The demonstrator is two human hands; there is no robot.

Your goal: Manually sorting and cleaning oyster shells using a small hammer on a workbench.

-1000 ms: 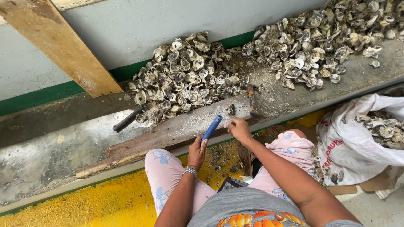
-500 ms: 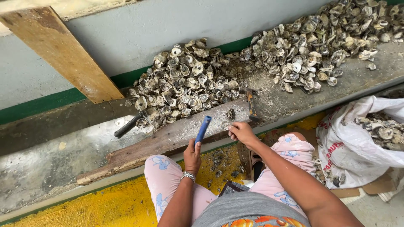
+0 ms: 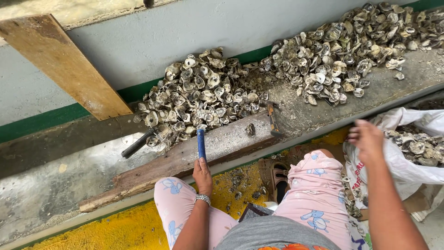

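Head view caught the left hand [image 3: 202,175] in a closed grip on the blue-handled tool [image 3: 201,144], upright over the worn plank [image 3: 185,159] on the counter, while the right hand [image 3: 367,139], fingers loose and empty, hovered by the white sack [image 3: 407,162] of shells.
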